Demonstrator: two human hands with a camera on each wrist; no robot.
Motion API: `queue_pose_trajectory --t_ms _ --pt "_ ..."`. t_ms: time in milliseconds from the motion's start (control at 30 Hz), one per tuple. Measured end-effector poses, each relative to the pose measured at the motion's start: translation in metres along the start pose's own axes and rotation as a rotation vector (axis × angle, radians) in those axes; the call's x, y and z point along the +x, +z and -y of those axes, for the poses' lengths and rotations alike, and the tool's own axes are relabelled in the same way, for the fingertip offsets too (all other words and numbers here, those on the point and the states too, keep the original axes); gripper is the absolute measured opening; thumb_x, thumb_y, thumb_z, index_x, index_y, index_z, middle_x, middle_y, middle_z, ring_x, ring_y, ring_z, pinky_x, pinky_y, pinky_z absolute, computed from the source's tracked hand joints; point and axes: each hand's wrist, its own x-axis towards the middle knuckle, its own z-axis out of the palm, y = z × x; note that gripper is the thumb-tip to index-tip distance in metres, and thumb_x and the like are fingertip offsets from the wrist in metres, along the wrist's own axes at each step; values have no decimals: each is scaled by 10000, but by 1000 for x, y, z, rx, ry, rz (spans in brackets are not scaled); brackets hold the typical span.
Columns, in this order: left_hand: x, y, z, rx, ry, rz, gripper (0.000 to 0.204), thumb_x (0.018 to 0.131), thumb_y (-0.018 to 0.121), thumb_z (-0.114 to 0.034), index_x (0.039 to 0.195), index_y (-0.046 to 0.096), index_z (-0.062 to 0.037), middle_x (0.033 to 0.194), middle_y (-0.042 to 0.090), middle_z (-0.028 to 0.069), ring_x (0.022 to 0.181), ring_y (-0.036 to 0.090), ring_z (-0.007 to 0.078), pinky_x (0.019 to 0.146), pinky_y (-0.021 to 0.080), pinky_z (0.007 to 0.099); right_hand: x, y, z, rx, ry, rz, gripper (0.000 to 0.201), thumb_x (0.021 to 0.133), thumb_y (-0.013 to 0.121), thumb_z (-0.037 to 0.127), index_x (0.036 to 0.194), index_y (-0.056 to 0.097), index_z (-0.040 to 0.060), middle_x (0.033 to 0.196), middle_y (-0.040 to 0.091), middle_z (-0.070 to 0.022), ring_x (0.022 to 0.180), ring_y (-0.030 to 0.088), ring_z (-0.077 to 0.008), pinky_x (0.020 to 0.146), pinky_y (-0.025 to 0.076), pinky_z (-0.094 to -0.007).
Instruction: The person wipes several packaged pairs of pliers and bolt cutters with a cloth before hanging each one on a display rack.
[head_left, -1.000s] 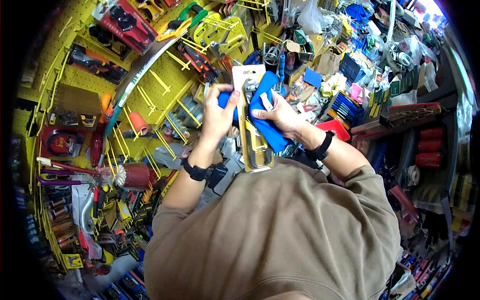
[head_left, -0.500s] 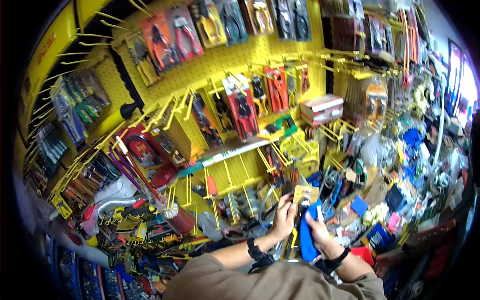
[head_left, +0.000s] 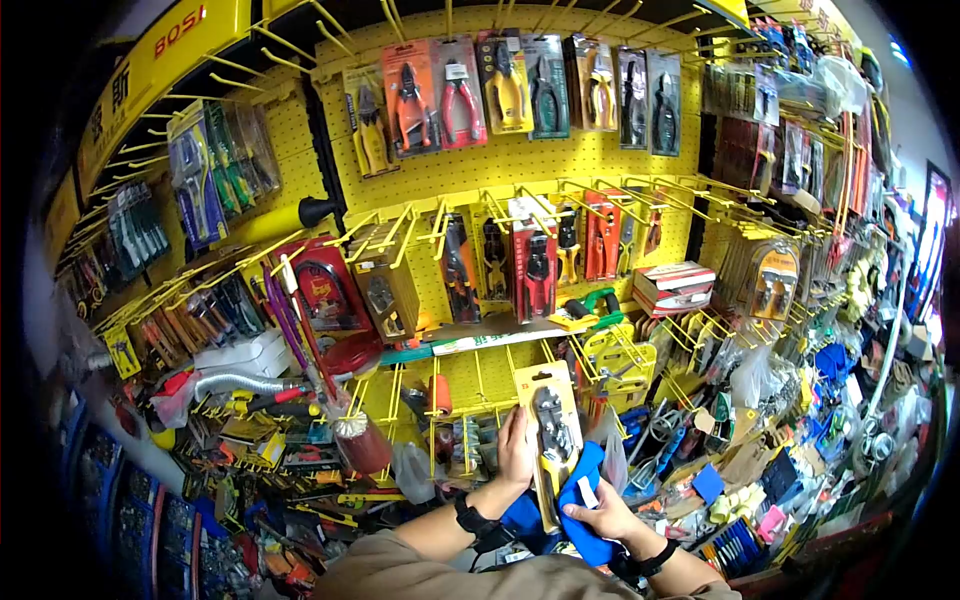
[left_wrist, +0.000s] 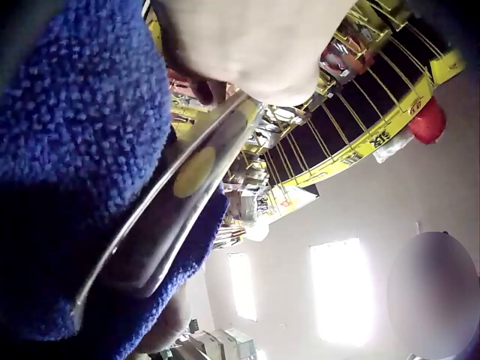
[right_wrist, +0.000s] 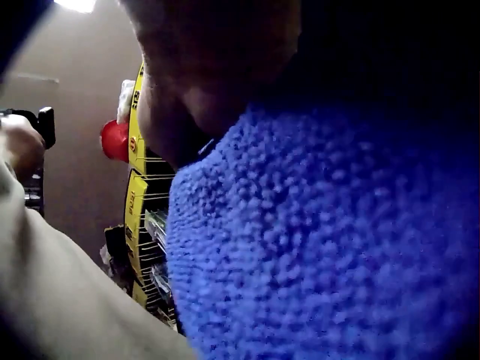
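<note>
A carded blister pack of pliers with yellow and black handles stands upright before my chest, its card top raised. At its left edge my left hand holds it. My right hand grips a blue cloth, thumb on top, which lies across the lower right of the pack and also shows behind it on the left. In the left wrist view the clear plastic pack runs between folds of the fuzzy cloth. Cloth fills much of the right wrist view and hides the right fingers.
Ahead, a yellow pegboard bears carded pliers on long hooks. Bare yellow hooks stick out close behind the pack. Red-white boxes sit on a shelf to the right. Mixed goods heap at right; tools crowd the lower left.
The head view has swung up from my chest to the pegboard wall. The pack now shows more of its front, with the cloth lower on it. Both hands still hold on.
</note>
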Motion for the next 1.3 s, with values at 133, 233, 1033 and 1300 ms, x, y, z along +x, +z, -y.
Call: queue_pose_trajectory --t_ms 133,233,1033,1300 --pt "-18 10 -12 -613 -433 291 939 889 315 -789 1485 322 -64 1348 531 258 1202 564 404 1008 479 495 4 0 -1 -151 -120 51 431 895 742 204 1217 512 34 1026 609 -26 944 568 -130 875 488 -320" --pt "-18 -9 -9 -642 -459 292 1007 839 292 -851 1434 391 -44 1275 578 230 1082 618 411 928 518 522 2 4 1 -309 -267 27 313 940 672 248 1126 561 22 947 624 -49 870 562 -135 829 494 -335" --pt "-48 -45 36 329 122 528 514 1031 441 -338 1456 371 -58 1491 412 156 1349 435 294 1147 329 423 30 22 63 -1354 -808 119 580 738 663 250 1249 565 -7 1335 478 -267 1276 414 -482 1137 247 -612" --pt "-9 -45 -6 -200 -551 57 868 926 280 -759 1393 461 -49 1311 570 189 1195 566 324 1088 406 478 4 -4 28 -760 -892 455 298 901 606 190 1122 584 -10 1081 621 -202 1056 599 -401 1037 402 -553"
